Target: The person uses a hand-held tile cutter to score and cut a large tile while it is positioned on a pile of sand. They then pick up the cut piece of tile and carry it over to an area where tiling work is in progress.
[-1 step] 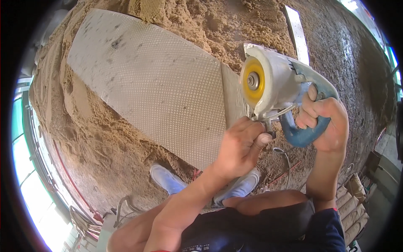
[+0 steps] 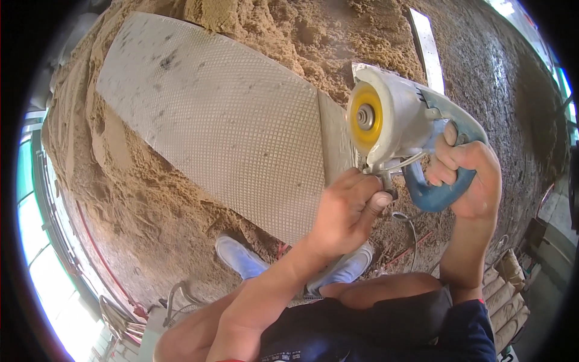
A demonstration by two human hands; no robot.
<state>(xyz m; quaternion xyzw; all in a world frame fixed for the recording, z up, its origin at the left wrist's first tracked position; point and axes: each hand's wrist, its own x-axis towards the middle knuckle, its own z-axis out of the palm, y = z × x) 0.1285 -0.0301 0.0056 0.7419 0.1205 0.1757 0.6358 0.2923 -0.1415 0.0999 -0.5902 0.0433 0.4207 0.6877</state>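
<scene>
A handheld circular stone cutter (image 2: 401, 108) with a yellow disc, a pale dusty guard and a blue body is held up over the right end of a tile. My right hand (image 2: 461, 163) is wrapped round its blue loop handle. Closed at the cutter's lower front, my left hand (image 2: 353, 208) grips a small metal fitting (image 2: 388, 184) with a dark end; its exact kind is partly hidden by my fingers. The large grey tile (image 2: 229, 114) lies on sand with its grid-patterned side up, dark specks at its far left. A smooth pale strip (image 2: 335, 136) borders its right end.
Loose brown sand (image 2: 301, 36) heaps behind and left of the tile. A flat white strip (image 2: 427, 48) lies beyond the cutter. My shoes (image 2: 238, 253) stand at the tile's near edge. A cable (image 2: 414, 241) trails below the cutter. Rolled bundles (image 2: 506, 295) lie at lower right.
The cutter has shifted very slightly to the right, with both my hands still holding it. The tile has stayed in place.
</scene>
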